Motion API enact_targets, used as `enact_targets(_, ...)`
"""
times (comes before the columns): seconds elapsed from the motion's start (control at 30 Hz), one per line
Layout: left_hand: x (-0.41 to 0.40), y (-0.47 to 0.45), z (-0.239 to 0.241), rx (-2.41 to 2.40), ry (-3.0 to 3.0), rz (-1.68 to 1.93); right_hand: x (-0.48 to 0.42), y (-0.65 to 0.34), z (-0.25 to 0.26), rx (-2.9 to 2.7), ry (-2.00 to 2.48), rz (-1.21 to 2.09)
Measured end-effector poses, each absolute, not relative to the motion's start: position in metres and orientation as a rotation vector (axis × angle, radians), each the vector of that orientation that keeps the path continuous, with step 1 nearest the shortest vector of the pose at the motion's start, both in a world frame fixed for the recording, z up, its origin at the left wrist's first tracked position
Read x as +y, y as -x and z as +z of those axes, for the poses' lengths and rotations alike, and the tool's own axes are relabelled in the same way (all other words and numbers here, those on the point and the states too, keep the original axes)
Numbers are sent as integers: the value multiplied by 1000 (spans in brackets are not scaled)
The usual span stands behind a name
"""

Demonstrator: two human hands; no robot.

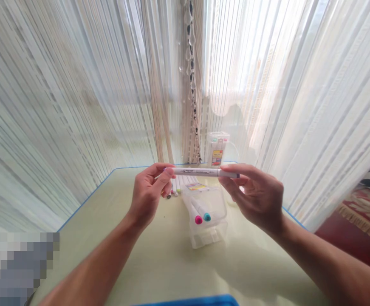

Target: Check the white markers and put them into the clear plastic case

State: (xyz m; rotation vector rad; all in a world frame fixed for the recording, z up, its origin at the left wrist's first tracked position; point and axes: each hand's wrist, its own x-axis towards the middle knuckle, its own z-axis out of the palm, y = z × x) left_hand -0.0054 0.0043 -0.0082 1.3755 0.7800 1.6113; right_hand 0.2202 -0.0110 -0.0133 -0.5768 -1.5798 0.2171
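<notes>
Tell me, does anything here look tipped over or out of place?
Slightly: below the marker held by the left hand and right hand, the clear case seems to lie on its side with two markers poking out, and loose markers lie on the table behind it. Another case stands upright at the back.

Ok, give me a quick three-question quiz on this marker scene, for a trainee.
1. True or false: the left hand and right hand each pinch one end of the white marker, held level.
2. Which cap colours do the two markers in the clear plastic case have? A pink and teal; B red and yellow; C black and green.
3. What stands upright at the far edge of the table, by the curtain?
Key: 1 true; 2 A; 3 the marker box.
</notes>
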Motion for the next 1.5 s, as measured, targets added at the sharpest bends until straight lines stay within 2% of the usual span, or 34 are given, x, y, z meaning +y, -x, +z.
enact_targets(0.13,4,8,-8,735,-1407,1612,-14,-222,-11,-1613,630,-6)
enact_targets(0.47,3,10,-7,659,-1471,1610,-14,-221,-10,-1617,555,-17)
enact_targets(0.77,2,8,-6,645,-1419,1634,-14,-222,-13,-1602,553,17)
enact_targets(1.0,1,7,-4,616,-1396,1610,-16,-221,-14,-1531,545,243)
enact_targets(1.27,2,6,-4,615,-1390,1601,-17,-221,-9,-1649,491,-89)
enact_targets(1.5,4,7,-6,612,-1415,1583,-17,-220,-8,-1724,417,-76)
